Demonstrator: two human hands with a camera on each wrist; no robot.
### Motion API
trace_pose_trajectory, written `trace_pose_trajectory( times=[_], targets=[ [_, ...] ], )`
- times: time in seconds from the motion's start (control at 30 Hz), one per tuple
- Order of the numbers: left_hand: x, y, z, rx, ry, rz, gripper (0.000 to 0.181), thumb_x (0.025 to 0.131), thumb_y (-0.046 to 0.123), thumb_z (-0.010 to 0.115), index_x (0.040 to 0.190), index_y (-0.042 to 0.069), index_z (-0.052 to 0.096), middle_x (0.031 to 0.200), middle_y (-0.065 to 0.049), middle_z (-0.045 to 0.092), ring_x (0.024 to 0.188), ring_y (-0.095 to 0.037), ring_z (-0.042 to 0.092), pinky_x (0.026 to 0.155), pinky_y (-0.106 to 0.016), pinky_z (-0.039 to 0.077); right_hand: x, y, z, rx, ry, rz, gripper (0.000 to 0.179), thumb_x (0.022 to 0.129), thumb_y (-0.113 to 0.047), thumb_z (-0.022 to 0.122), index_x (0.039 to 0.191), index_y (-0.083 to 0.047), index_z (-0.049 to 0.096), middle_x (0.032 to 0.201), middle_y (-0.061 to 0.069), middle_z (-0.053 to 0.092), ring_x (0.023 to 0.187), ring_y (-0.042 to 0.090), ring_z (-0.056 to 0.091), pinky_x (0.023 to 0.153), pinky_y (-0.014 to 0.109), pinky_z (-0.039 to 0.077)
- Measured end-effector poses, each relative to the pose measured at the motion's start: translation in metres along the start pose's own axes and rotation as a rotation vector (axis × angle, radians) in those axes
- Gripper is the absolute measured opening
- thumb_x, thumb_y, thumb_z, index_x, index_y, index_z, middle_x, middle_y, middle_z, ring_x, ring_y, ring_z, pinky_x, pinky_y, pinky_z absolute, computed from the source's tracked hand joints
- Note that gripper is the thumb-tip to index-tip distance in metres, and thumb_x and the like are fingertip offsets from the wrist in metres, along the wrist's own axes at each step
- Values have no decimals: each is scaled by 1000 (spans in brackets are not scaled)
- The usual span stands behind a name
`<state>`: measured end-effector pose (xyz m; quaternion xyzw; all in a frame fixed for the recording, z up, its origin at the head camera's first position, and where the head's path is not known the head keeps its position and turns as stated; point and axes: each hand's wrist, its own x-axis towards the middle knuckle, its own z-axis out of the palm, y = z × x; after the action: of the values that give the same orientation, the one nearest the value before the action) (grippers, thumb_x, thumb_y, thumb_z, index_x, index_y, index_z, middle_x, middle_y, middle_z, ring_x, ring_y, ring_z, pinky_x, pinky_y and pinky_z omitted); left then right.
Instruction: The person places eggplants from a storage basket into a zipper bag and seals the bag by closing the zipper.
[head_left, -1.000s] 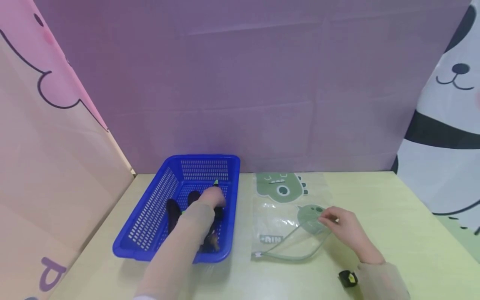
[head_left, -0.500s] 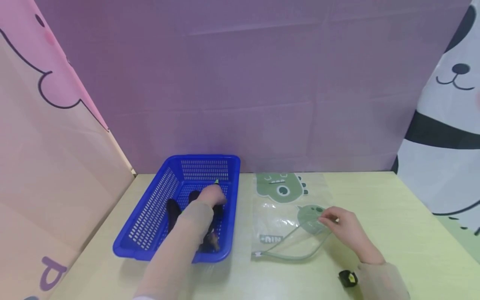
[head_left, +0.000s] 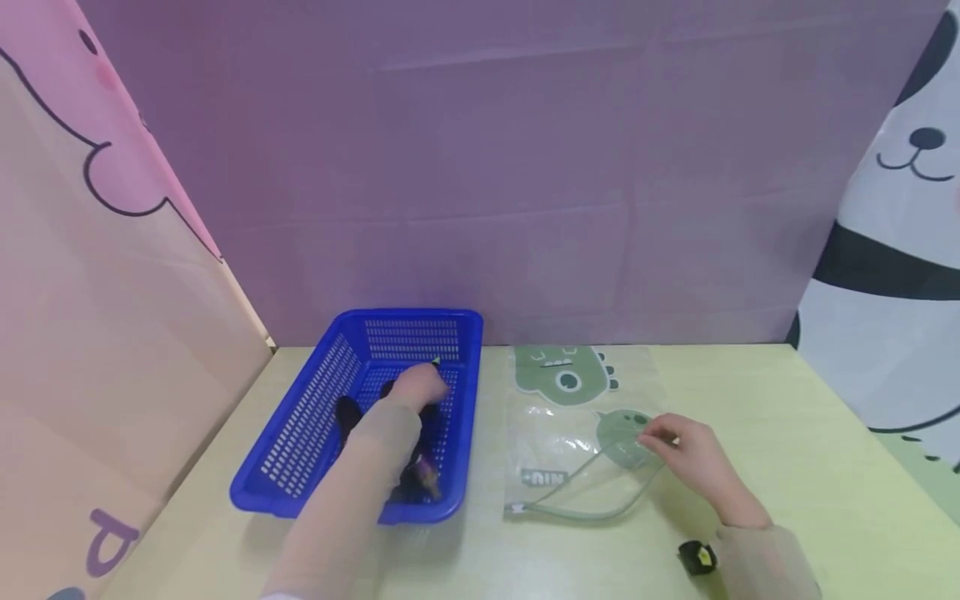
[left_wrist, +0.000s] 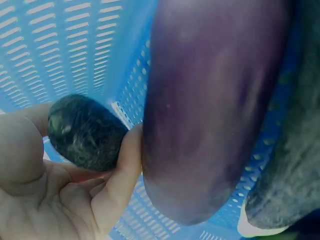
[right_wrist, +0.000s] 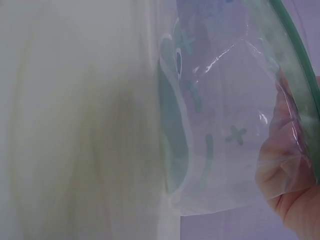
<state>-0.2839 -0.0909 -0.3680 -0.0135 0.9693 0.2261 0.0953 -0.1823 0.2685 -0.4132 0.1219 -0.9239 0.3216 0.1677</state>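
My left hand (head_left: 418, 387) reaches into the blue basket (head_left: 474, 400). In the left wrist view its thumb and fingers grip a dark green, rounded vegetable (left_wrist: 85, 132), seen nearly end-on. Right beside those fingers lies a big purple eggplant (left_wrist: 200, 110), and a rough dark green vegetable (left_wrist: 292, 170) shows at that view's right edge. My right hand (head_left: 693, 458) pinches the upper edge of a clear zip bag (head_left: 555, 442) with green dinosaur prints, holding its mouth apart. The right wrist view shows the fingers (right_wrist: 285, 172) through the clear plastic beside the green zip strip (right_wrist: 300, 65).
More dark vegetables (head_left: 347, 415) lie in the basket, partly hidden by my left sleeve (head_left: 345, 492). A small black object (head_left: 696, 557) with a yellow mark is by my right cuff. A purple cloth wall (head_left: 525, 167) rises behind the pale table (head_left: 750, 400).
My left hand has shifted slightly left and back inside the basket. My right hand and the bag have stayed in place.
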Motion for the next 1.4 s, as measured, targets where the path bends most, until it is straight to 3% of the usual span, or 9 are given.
trace_pose_trajectory(
  times=[0.23, 0.47, 0.7, 1.1, 1.4],
  targets=[
    [-2, -1, -4, -30, 22, 4, 15, 82, 10, 58, 90, 1, 67, 85, -12, 66, 77, -24, 61, 80, -40, 54, 0, 2, 1, -6, 22, -32, 5, 78, -5, 72, 79, -7, 68, 78, 1, 68, 71, -1, 55, 64, 21, 52],
    [-2, -2, -8, -17, 33, -5, 14, 86, 12, 55, 85, 2, 65, 77, -10, 63, 66, -22, 58, 59, -31, 51, 1, 2, 1, -12, 6, -26, 5, 79, -6, 72, 78, -5, 67, 78, 1, 68, 71, 0, 56, 65, 21, 52],
    [-4, -4, -11, -36, 63, -28, 23, 90, 17, 54, 99, -2, 65, 86, -13, 65, 70, -23, 61, 63, -33, 53, 0, 1, 0, -1, -9, -7, 5, 80, -8, 71, 80, -5, 67, 79, 1, 68, 72, 2, 56, 65, 20, 52],
    [-4, -18, -21, 18, 101, 19, 23, 92, 16, 48, 91, -1, 64, 84, -13, 63, 70, -24, 57, 64, -36, 51, 0, 3, 0, 8, -18, 3, 6, 81, -9, 71, 81, -4, 67, 79, 1, 68, 72, 3, 57, 66, 20, 51],
    [-3, -27, -28, -110, 44, 8, 17, 87, 7, 46, 94, -2, 58, 65, -4, 50, 52, -14, 46, 51, -25, 44, 0, 3, 0, 7, -13, -14, 5, 80, -8, 71, 80, -6, 67, 79, 0, 68, 72, 2, 57, 65, 20, 52]
  ],
)
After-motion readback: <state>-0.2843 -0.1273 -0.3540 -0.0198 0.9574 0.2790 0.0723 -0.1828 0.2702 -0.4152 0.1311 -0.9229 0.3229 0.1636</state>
